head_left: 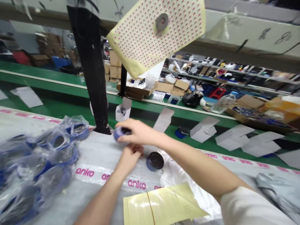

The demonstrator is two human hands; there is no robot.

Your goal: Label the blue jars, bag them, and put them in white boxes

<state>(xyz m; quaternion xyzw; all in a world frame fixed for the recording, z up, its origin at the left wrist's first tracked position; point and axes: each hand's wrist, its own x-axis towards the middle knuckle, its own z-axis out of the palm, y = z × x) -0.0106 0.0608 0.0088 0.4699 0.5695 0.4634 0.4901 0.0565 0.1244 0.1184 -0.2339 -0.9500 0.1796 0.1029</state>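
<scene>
My right hand (138, 132) pinches a round blue-and-black item (120, 133) at the fingertips, over a white plastic sheet printed with pink "anko" lettering (98, 175). Just below it, my left hand (129, 157) has its fingers curled, and whatever they touch is hidden. A black round disc (156, 160) lies on a blue piece to the right of my left hand. Clear plastic bags holding blue-rimmed items (35, 162) are heaped at the left. A pale yellow sheet (164, 204) lies near my arms.
A cream sheet dotted with red (154, 34) hangs at the top. A person's black-trousered leg (87, 62) stands beyond the table. Folded white cartons (234, 139) lie on a green conveyor (53, 106). Cardboard boxes (255, 114) and shelves stand behind.
</scene>
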